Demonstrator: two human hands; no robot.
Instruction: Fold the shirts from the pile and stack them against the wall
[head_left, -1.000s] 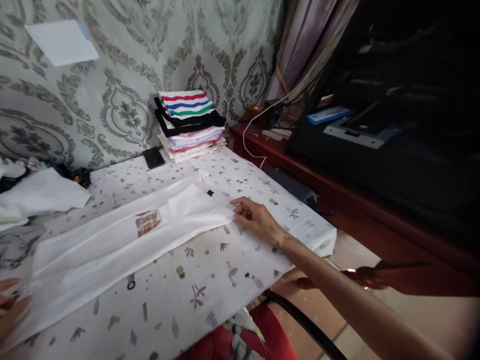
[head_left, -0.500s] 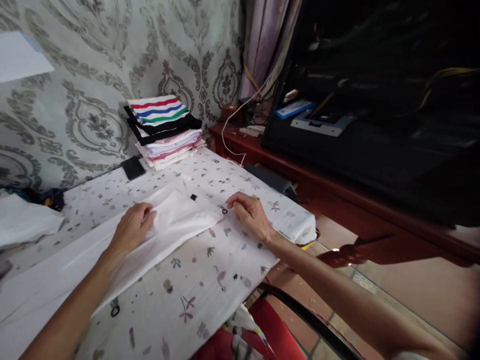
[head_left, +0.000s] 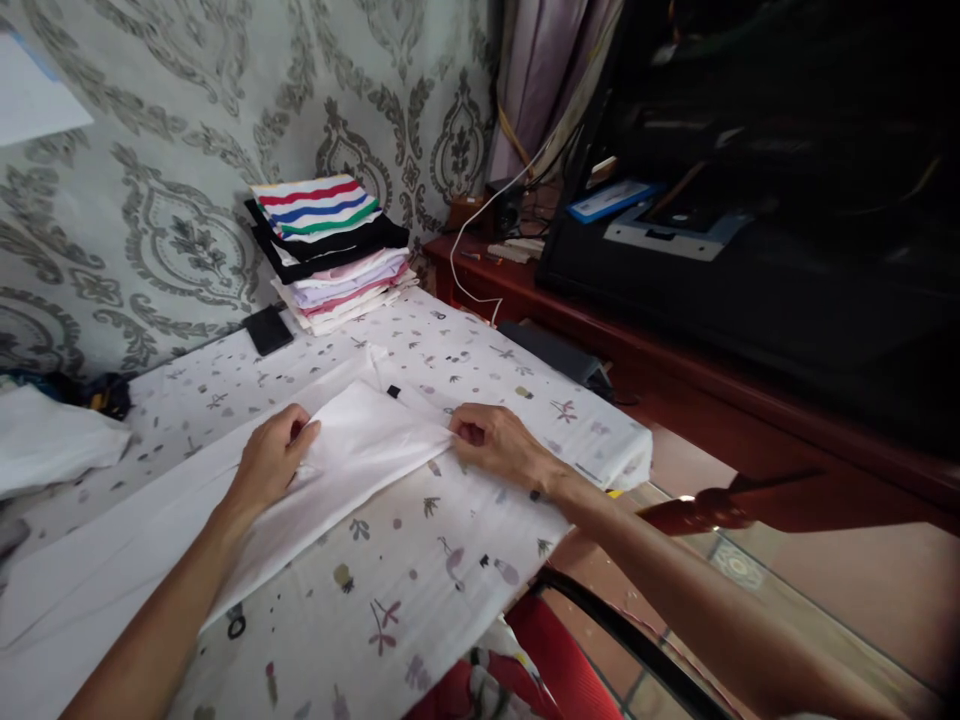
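Note:
A white garment (head_left: 379,432) with a small black tag near its far edge lies partly folded over the patterned sheet (head_left: 420,600). My left hand (head_left: 274,455) pinches the cloth at the left of the folded part, thumb against fingers. At the garment's right corner, my right hand (head_left: 495,440) has its fingertips closed on the edge of the fabric. The cloth between the two hands looks drawn fairly flat, with light creases. The garment's long remainder stretches to the lower left, partly hidden behind my left forearm.
A stack of folded clothes (head_left: 330,255) stands by the wall, with a black flat object (head_left: 268,330) beside it. More white cloth (head_left: 56,440) lies at the far left. On the right is a red-brown wooden stand (head_left: 637,370) carrying a large dark screen (head_left: 750,300).
My right hand has moved in and closed on the garment's right corner, from just beside it. My left hand has closed on the cloth, which looks more taut. The view has shifted slightly.

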